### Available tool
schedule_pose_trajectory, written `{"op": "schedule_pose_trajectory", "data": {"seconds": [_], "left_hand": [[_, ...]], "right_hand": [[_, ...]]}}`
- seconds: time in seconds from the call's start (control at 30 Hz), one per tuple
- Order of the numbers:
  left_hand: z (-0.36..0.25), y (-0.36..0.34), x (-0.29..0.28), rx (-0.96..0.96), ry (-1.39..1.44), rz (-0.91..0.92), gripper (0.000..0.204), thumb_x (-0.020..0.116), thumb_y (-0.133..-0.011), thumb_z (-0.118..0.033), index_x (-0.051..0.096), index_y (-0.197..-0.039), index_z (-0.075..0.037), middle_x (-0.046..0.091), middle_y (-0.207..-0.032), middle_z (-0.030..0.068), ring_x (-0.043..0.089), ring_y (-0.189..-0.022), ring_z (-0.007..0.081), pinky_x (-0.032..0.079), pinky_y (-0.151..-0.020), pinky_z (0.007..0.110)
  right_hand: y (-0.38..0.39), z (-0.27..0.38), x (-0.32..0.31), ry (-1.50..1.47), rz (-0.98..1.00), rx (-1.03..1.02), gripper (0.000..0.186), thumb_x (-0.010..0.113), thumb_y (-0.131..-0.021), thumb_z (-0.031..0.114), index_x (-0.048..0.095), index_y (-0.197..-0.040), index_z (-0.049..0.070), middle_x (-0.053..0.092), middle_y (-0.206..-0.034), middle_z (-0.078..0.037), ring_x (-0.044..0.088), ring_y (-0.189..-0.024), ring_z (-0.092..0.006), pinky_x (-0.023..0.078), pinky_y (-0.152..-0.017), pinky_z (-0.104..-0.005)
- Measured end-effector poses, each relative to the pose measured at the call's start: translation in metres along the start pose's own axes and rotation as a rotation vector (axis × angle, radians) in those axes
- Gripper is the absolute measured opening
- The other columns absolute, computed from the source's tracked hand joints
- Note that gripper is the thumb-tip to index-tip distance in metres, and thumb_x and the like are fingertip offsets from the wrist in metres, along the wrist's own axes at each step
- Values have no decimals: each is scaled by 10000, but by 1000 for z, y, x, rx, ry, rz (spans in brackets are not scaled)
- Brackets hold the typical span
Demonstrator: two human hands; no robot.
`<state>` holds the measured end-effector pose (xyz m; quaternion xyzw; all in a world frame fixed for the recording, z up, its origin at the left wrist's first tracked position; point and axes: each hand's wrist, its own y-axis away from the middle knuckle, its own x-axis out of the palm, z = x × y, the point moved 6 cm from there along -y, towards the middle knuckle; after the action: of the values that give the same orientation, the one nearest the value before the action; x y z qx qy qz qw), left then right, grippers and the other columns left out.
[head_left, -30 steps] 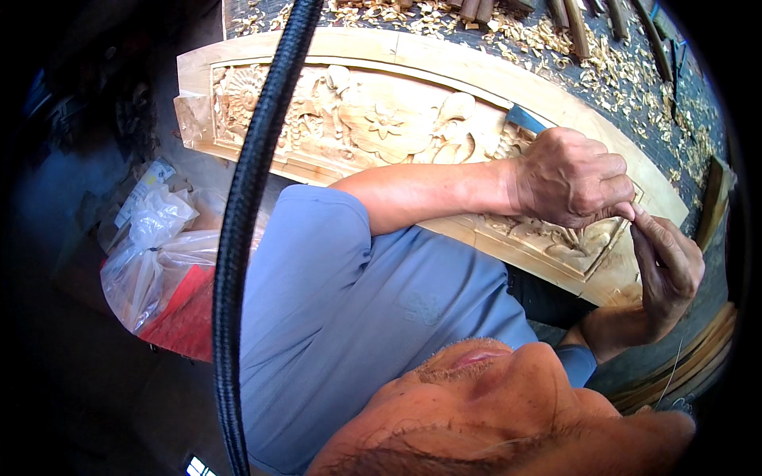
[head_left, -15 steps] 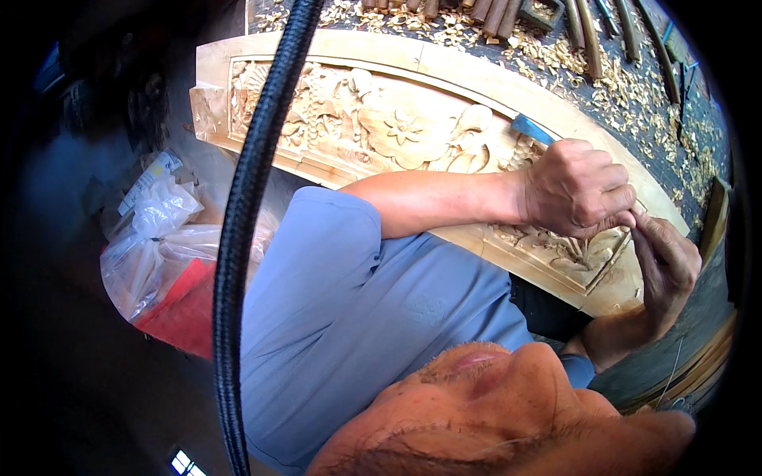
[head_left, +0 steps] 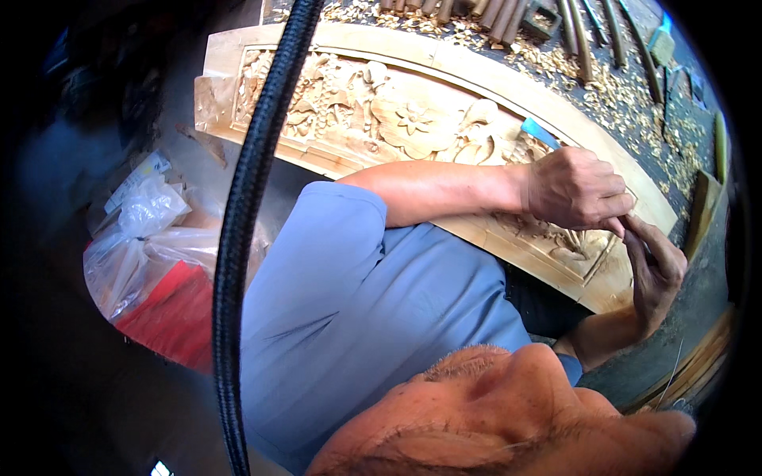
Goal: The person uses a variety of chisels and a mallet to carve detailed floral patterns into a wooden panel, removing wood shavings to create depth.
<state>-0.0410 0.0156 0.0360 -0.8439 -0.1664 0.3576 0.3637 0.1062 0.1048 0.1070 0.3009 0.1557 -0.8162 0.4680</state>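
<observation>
Over the right part of a carved wooden panel, my left hand is closed round a tool with a flat blue end. That end sticks out of the fist on the far side; the rest of the tool is hidden in the hand. My right hand is closer to the panel's right end, its thumb and fingertips pinched together just beneath the left fist. What is between those fingertips is too small to make out. Flowers and leaves stand out in relief inside the panel's raised border, partly covered by my left forearm.
Wooden-handled tools lie along the far side of the dark bench, among scattered wood shavings. A brush lies at the far right. Left of me is a plastic bag with something red. A black braided cable crosses the view.
The view has shifted slightly. Both hands stay close together and have come a little nearer to me relative to the panel; the grip on the blue-ended tool looks the same.
</observation>
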Motion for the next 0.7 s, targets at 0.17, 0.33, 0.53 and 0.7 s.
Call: {"op": "schedule_pose_trajectory", "data": {"seconds": [0.17, 0.33, 0.53, 0.7], "left_hand": [[-16, 3, -3, 142, -16, 28, 383, 740, -992, -478, 727, -1050, -99, 564, -754, -5, 615, -644, 144, 480, -546, 305], [-40, 8, 3, 277, 28, 149, 357, 766, -986, -432, 725, -1042, -82, 544, -748, -13, 598, -640, 121, 453, -534, 286], [-49, 14, 11, 357, 100, 251, 342, 773, -997, -392, 715, -1031, -57, 552, -750, -5, 618, -666, 135, 486, -545, 301], [-49, 21, 14, 370, 110, 280, 342, 767, -1000, -389, 710, -1033, -53, 571, -764, 1, 626, -672, 147, 513, -558, 312]], "right_hand": [[34, 0, 9, -32, -142, 65, 270, 826, -909, -94, 807, -1178, -77, 833, -1015, -182, 799, -898, -193, 615, -795, -286], [94, -25, 28, -259, -265, 264, 280, 809, -939, -95, 804, -1218, -77, 836, -1038, -140, 772, -923, -141, 608, -776, -268], [127, -36, 53, -384, -344, 435, 287, 789, -963, -80, 809, -1247, -48, 799, -942, -75, 675, -754, -72, 508, -628, -213], [135, -43, 65, -425, -405, 392, 296, 787, -972, -62, 808, -1265, -28, 786, -916, -50, 609, -661, -36, 428, -535, -198]]}}
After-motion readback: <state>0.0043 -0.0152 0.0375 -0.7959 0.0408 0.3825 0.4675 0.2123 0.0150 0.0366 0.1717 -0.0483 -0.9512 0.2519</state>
